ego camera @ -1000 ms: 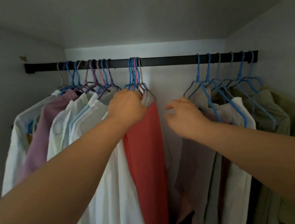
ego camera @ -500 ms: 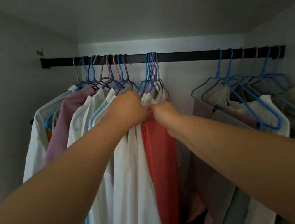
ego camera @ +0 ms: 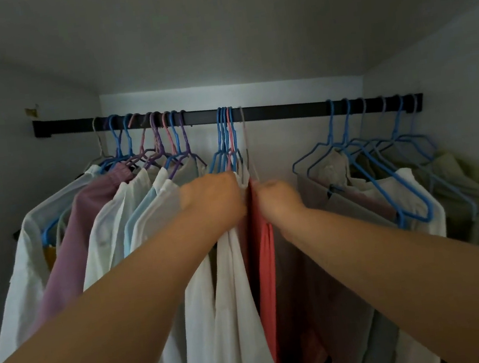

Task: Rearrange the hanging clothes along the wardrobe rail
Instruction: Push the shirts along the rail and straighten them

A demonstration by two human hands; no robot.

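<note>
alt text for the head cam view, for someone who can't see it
Two bare hands, left hand and right hand, meet at the shoulders of a coral-red garment hanging mid-way along a black wardrobe rail. White and pastel shirts crowd the left; beige and green clothes hang right.

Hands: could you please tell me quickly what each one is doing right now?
Left hand: closed on the white garments at their hangers.
Right hand: curled at the red garment; grip cannot be told.

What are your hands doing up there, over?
Left hand grips middle hangers. Right hand pinches red garment at its top. Rail bare on both sides of that bunch.
</note>
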